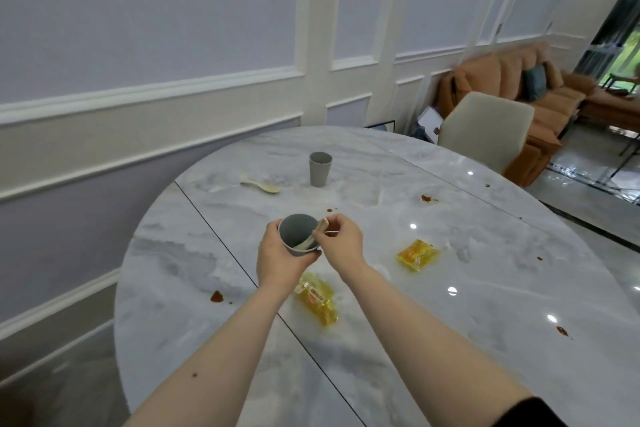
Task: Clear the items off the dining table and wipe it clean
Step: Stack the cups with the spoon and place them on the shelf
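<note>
Hands (277, 258) hold grey cup (297, 236) (spoon (313, 236) inside).

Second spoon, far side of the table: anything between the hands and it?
Nothing visible. The spoon lies flat beyond the hands, bare marble between. The upright cup stands to its right, apart. Both hands are occupied: left holds a cup, right pinches a spoon.

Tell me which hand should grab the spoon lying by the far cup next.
Probably the right hand. The left hand grips the gray cup, so it is occupied. The right only pinches the spoon in the cup; once released, it could reach the loose spoon.
</note>
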The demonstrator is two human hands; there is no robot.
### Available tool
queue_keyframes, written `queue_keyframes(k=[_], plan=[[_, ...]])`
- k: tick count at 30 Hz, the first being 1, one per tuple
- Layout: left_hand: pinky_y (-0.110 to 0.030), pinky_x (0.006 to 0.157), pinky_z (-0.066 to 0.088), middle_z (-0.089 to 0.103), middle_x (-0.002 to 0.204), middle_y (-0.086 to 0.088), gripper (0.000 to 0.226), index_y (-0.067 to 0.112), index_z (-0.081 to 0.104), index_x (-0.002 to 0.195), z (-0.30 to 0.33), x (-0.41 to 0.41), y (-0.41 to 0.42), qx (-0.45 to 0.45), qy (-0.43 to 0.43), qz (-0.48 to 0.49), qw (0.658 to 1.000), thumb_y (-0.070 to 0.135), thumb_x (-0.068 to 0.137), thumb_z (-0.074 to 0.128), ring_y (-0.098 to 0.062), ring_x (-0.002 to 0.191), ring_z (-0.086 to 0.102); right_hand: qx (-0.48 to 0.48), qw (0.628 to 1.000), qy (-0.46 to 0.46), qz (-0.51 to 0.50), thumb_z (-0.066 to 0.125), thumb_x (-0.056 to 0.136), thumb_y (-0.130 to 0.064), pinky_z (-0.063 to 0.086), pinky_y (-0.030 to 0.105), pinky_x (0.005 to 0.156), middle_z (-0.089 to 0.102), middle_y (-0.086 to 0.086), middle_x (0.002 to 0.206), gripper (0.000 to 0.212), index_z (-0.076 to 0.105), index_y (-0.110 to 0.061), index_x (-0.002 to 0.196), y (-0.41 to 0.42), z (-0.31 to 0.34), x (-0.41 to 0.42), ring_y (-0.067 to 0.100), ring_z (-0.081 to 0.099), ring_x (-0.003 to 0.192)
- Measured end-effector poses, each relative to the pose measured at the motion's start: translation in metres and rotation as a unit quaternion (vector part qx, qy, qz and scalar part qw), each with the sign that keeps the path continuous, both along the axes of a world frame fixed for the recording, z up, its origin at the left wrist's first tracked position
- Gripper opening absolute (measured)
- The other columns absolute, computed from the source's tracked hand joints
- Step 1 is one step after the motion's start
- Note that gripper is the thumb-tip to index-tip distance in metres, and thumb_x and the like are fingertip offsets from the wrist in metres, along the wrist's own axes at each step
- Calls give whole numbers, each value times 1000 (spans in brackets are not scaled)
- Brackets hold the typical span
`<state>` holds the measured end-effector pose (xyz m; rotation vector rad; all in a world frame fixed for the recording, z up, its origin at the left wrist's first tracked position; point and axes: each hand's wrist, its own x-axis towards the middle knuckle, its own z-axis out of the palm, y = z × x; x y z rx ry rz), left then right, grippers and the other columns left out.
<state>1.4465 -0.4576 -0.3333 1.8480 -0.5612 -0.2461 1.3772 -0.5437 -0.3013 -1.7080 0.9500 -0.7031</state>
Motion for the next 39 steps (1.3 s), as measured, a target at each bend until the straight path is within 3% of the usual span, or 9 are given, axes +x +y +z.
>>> queue_keyframes(k=[3, 7, 13, 18, 20, 24, 29, 39], plan=[[-33, 84, 54, 61, 112, 5, 79, 25, 46, 117, 7, 37, -12, -8, 5, -4, 1000, 30, 51, 89, -15, 100, 60, -2, 1000, 1, 5, 67, 82, -7, 53, 27, 74, 65, 5, 92, 13, 58, -13, 89, -11, 7, 34, 20, 63, 86], [-32, 82, 53, 61, 111, 4, 77, 25, 46, 115, 6, 90, -38, -9, 18, -15, 1000, 29, 51, 90, -16, 99, 59, 12, 1000, -2, 21, 66, 83, -7, 49, 18, 64, 65, 4, 93, 13, 57, -12, 92, -36, 7, 82, 18, 63, 84], [-27, 78, 46, 61, 113, -2, 75, 18, 47, 115, -17, 172, -73, -9, 29, 10, 999, 23, 54, 89, -23, 101, 60, 51, 997, -2, 66, 66, 84, -15, 47, 16, 64, 64, 5, 101, 27, 56, -12, 109, -78, -15, 159, 16, 62, 86], [-30, 84, 45, 59, 120, -4, 77, 15, 46, 121, -42, 243, -95, -13, 35, 60, 998, 23, 57, 88, -25, 108, 57, 18, 997, 56, 46, 55, 88, -9, 46, 16, 63, 61, 3, 97, 22, 57, -11, 111, -117, -47, 222, 14, 57, 83], [-31, 86, 45, 58, 122, -5, 79, 15, 45, 123, -54, 267, -100, -14, 38, 76, 996, 22, 57, 88, -25, 110, 56, -9, 992, 115, 44, 51, 89, -8, 50, 24, 73, 60, 4, 100, 22, 58, -9, 110, -127, -65, 246, 18, 57, 89], [-34, 87, 46, 57, 124, -8, 82, 12, 43, 126, -73, 305, -108, -16, 40, 114, 993, 23, 58, 88, -27, 113, 55, -123, 939, 294, 132, 45, 90, -5, 41, 32, 101, 53, 10, 130, 35, 56, -10, 123, -142, -92, 296, 25, 50, 120], [-34, 86, 46, 57, 122, -8, 82, 10, 44, 125, -94, 342, -116, -23, 32, 126, 991, 22, 57, 88, -27, 110, 56, -264, 848, 401, 223, 46, 91, -11, 31, 37, 107, 49, 11, 134, 37, 52, -10, 127, -150, -118, 354, 29, 41, 127], [-26, 82, 44, 59, 114, -1, 76, 16, 48, 120, -119, 375, -131, -43, 22, 119, 992, 21, 55, 89, -19, 103, 57, -304, 835, 424, 174, 38, 92, -6, 33, 39, 101, 53, 15, 124, 29, 52, -6, 118, -161, -167, 396, 30, 46, 119]])
